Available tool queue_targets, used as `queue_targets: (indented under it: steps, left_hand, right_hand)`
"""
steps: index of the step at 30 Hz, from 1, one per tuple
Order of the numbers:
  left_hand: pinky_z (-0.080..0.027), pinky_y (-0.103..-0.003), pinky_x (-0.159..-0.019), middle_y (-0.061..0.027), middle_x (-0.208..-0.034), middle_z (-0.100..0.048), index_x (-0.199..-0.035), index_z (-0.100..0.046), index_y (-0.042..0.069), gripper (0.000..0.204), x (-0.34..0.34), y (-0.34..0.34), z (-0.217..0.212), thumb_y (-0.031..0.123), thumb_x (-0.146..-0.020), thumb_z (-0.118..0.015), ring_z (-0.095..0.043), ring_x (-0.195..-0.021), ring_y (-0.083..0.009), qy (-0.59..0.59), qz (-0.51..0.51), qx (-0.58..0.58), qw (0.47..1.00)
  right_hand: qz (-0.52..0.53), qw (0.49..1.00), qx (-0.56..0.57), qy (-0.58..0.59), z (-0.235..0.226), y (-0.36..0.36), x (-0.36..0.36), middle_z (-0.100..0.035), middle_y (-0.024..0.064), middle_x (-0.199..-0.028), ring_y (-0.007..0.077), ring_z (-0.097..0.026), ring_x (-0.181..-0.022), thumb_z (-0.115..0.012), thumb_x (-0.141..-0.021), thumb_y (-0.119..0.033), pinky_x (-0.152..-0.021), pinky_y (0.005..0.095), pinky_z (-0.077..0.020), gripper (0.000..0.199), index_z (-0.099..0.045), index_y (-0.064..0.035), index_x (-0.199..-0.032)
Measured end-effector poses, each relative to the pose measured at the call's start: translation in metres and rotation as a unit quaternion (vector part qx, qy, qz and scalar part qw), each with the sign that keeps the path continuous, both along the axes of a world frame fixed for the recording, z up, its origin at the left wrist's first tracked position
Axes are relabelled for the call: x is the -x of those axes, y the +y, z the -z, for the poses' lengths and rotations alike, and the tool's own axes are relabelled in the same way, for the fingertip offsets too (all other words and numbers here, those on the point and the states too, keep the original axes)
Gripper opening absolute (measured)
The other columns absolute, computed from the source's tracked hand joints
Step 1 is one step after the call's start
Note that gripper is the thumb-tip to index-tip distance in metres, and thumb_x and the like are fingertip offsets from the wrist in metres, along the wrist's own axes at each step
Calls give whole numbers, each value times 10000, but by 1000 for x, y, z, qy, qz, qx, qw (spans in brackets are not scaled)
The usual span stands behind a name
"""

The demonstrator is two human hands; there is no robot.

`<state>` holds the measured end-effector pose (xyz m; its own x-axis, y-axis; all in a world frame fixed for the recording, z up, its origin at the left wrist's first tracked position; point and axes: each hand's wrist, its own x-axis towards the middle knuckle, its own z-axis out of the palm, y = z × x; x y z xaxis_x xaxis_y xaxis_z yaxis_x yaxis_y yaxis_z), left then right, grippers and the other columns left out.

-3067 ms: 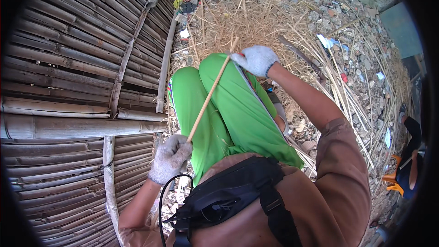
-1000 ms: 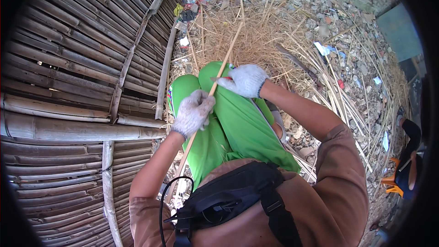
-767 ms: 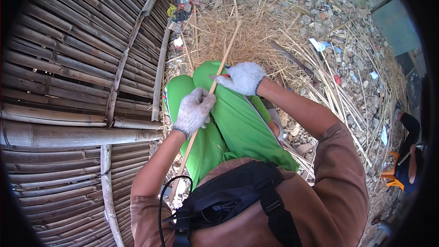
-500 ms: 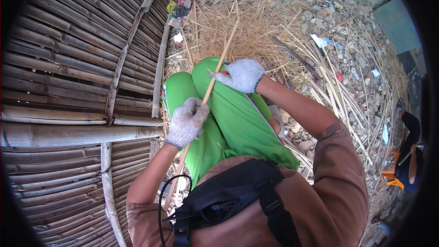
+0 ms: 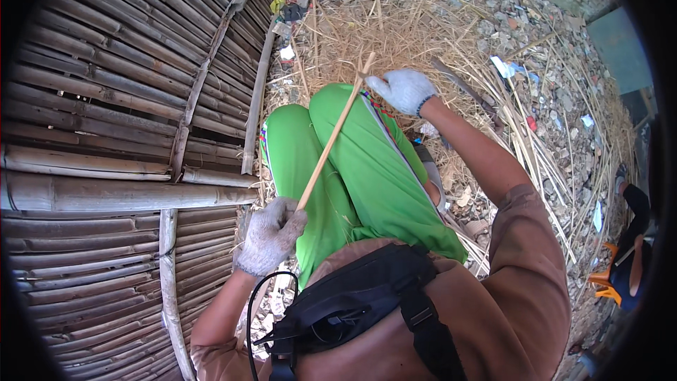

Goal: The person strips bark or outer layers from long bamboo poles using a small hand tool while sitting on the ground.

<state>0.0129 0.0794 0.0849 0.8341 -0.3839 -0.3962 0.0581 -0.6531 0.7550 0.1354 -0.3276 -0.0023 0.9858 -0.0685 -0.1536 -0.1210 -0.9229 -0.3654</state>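
Strip (image 5: pixel 331 137), slim, straight and pale as raw wood, slants across a person's smooth green trousers (image 5: pixel 381 176), its lower end in the gloved left hand (image 5: pixel 268 236) and its far end beyond the knees. The left fingers, wrapped in grubby knit, are clamped on it. The right hand (image 5: pixel 403 92), in cleaner white knit with a dark-edged cuff, is at the far end, thumb pointing to the strip; whether its fingers grip anything, or touch the strip, cannot be told. A small dark shape shows at the thumb tip, too small to identify.

Against the brown shirt (image 5: pixel 515 268) sits a black fabric bag (image 5: pixel 360 279), its contents hidden, with a buckled strap (image 5: pixel 427 321) and a looping black cable (image 5: pixel 249 310).

At left, a slatted wall (image 5: pixel 106 92) of weathered bamboo is crossed by a thick, round pole (image 5: pixel 127 192). Dry, tangled straw (image 5: pixel 409 28) covers stony rubble (image 5: pixel 564 120) ahead, with long, thin slats (image 5: pixel 525 152) strewn to the right. Near the right rim, another person's dark-clad limb (image 5: pixel 637 197) shows above an orange stool (image 5: pixel 601 281).
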Motion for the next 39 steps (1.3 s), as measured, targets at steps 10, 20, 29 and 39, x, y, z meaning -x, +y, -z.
queue_targets:
  steps: [10,20,29,39]
  left_hand:
    - [-504,-290,-441,-32,-792,-660,-1114,-630,36,322,-80,-99,11,353,-1093,-682,-607,-524,-104,59,-4,48,997]
    - [-516,-295,-439,-33,-750,-665,-1096,-642,17,347,-58,-79,13,359,-1088,-697,-627,-508,-107,17,25,13,999]
    - [-515,-312,-501,-25,-654,-604,-1072,-672,16,275,-21,-26,-1,288,-1080,-717,-610,-521,-102,-10,15,-3,1000]
    - [-530,-292,-606,-35,-758,-679,-1120,-686,-14,240,8,13,2,218,-1066,-723,-621,-645,-82,-73,44,-30,996]
  right_hand:
    - [-108,994,24,-2,-35,64,39,-783,288,-933,464,-785,-894,-360,-1083,-748,-841,587,-624,864,-837,-38,-961]
    - [-69,998,0,13,-22,41,30,-794,266,-964,458,-784,-946,-336,-1068,-798,-874,592,-617,880,-852,-88,-1011]
    - [-39,999,7,-18,-5,26,16,-796,260,-959,455,-782,-936,-335,-1059,-811,-878,582,-607,902,-828,-67,-928]
    - [-27,999,38,-11,1,-3,-6,-800,247,-1024,453,-771,-995,-353,-1073,-793,-912,583,-588,839,-822,-103,-978]
